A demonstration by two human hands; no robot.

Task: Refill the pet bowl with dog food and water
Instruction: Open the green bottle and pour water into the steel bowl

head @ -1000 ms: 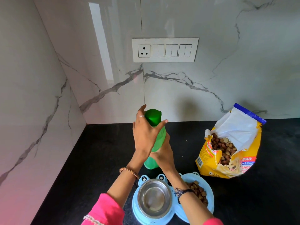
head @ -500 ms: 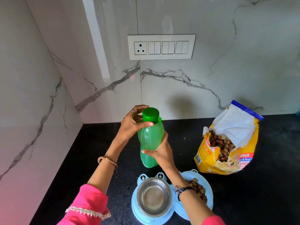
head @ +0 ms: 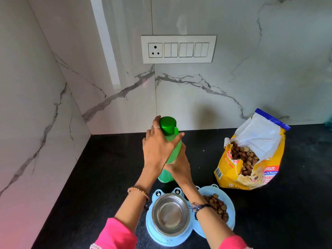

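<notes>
Left hand (head: 158,150) fingers wrapped the green bottle (head: 172,155) just under its cap (head: 167,125); right hand (head: 179,168) gripped lower down, behind the empty steel bowl (head: 169,214).

Counter: my black speckled countertop (head: 107,177) fills the lower half of the frame, meeting the marble walls at left and behind.
Bottle: the green bottle (head: 166,176) stands at centre, its base on the counter.
Feeder: my blue double pet bowl (head: 231,200) sits at bottom centre, steel bowl (head: 169,213) left, kibble (head: 218,206) right.
Bag: the open yellow dog food bag (head: 251,159) lies at right.
</notes>
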